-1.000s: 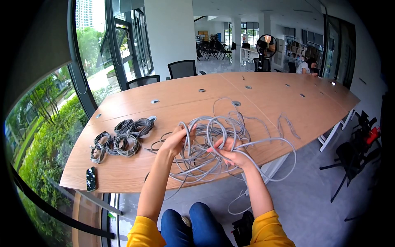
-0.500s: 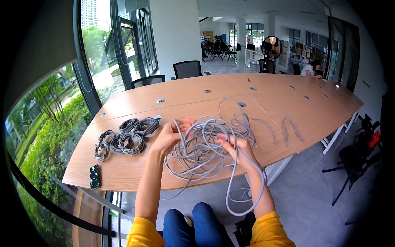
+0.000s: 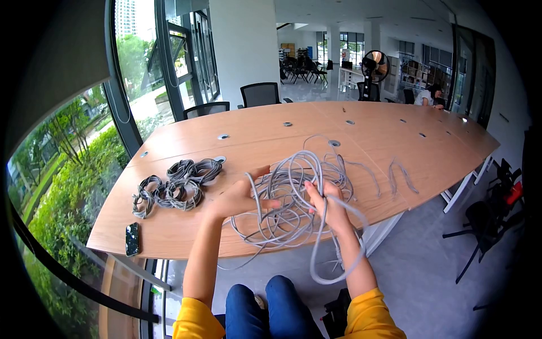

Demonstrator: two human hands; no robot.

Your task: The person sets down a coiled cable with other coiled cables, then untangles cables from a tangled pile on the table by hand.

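Note:
A loose tangle of grey cable lies on the table near its front edge. My right hand is closed around several loops of this cable, and one loop hangs down past the table edge beside the forearm. To the left of it, my left hand has its thumb and fingers spread apart. A strand of the cable runs across that hand between thumb and fingers, without a visible grip. Several coiled bundles of grey cable sit on the table to the left.
A phone lies at the left front of the wooden table. Short grey cable pieces lie on the right. Office chairs and a fan stand beyond; a person sits at the far right end.
My left hand has opened from a pinch on the cable, thumb and fingers now spread. My right hand has closed into a fist around the loops, which stand slightly higher.

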